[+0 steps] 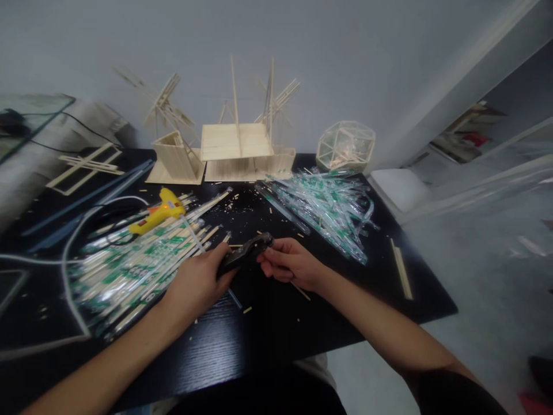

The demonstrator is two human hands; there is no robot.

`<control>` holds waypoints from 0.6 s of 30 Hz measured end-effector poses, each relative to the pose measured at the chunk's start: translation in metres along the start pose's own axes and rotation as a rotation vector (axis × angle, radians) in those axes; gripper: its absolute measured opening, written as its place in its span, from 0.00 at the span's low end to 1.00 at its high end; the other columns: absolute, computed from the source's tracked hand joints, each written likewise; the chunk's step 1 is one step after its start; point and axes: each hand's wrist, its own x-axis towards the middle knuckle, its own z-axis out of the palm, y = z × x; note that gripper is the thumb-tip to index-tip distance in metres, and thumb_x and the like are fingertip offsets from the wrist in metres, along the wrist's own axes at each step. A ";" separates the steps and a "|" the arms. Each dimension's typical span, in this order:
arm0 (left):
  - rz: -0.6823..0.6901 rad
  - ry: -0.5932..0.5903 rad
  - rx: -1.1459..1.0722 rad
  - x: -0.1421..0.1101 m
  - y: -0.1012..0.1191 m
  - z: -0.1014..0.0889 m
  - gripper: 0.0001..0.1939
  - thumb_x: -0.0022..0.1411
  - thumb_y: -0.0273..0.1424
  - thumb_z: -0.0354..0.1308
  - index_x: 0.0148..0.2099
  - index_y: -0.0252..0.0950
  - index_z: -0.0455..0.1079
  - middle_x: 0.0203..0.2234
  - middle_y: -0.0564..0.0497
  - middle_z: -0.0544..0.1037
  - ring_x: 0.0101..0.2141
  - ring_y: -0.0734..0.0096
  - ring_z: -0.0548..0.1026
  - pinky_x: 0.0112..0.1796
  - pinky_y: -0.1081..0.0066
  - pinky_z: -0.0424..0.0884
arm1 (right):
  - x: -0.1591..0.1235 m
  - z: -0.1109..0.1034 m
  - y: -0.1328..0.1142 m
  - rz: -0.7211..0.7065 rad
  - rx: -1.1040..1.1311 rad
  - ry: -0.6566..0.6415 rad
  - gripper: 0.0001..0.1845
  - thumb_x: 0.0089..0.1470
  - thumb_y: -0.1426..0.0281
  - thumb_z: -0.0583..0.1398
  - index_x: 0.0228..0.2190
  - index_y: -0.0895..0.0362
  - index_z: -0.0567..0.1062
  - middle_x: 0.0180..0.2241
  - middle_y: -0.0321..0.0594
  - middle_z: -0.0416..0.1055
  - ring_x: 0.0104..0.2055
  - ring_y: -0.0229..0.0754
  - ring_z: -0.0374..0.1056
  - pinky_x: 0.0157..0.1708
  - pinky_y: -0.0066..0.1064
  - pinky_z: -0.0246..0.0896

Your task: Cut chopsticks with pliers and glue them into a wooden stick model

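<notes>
My left hand (199, 282) is wrapped round the handles of a black cutting tool (246, 253) held just above the black table (268, 328). My right hand (287, 264) is pinched at the tool's head; a thin wooden stick (300, 290) shows below its fingers, though I cannot tell whether they grip it. Both hands meet near the table's middle, a little toward its front.
A yellow glue gun (158, 212) lies on a heap of wrapped chopsticks (138, 265) at left. Empty clear wrappers (324, 207) pile up at right. Stick-built models (235, 150) and a faceted dome (345, 145) stand at the back. Loose sticks (401, 268) lie near the right edge.
</notes>
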 end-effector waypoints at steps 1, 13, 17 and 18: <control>-0.006 -0.010 0.006 0.000 0.000 -0.001 0.09 0.68 0.39 0.52 0.41 0.40 0.67 0.29 0.50 0.81 0.30 0.58 0.82 0.30 0.68 0.65 | 0.000 0.000 0.000 0.003 0.002 0.005 0.17 0.56 0.59 0.69 0.33 0.62 0.78 0.23 0.34 0.74 0.14 0.23 0.47 0.12 0.21 0.35; -0.140 -0.105 0.078 0.004 0.007 -0.006 0.13 0.68 0.43 0.53 0.42 0.39 0.71 0.28 0.46 0.82 0.32 0.53 0.83 0.30 0.67 0.63 | 0.000 0.000 0.002 0.022 0.001 0.034 0.17 0.55 0.58 0.70 0.34 0.60 0.77 0.24 0.32 0.73 0.15 0.25 0.53 0.12 0.20 0.40; -0.166 -0.092 0.075 0.004 0.006 -0.004 0.15 0.68 0.44 0.53 0.41 0.38 0.71 0.26 0.46 0.81 0.30 0.52 0.82 0.29 0.67 0.62 | 0.001 0.000 0.002 0.038 0.004 0.042 0.17 0.54 0.58 0.71 0.34 0.60 0.77 0.24 0.32 0.73 0.16 0.27 0.55 0.11 0.19 0.41; -0.162 -0.082 0.063 0.004 0.006 -0.003 0.15 0.67 0.45 0.53 0.40 0.38 0.71 0.26 0.46 0.81 0.30 0.53 0.82 0.29 0.67 0.62 | 0.001 0.000 0.002 0.038 0.008 0.043 0.17 0.54 0.58 0.71 0.34 0.59 0.77 0.24 0.32 0.73 0.16 0.27 0.55 0.11 0.19 0.42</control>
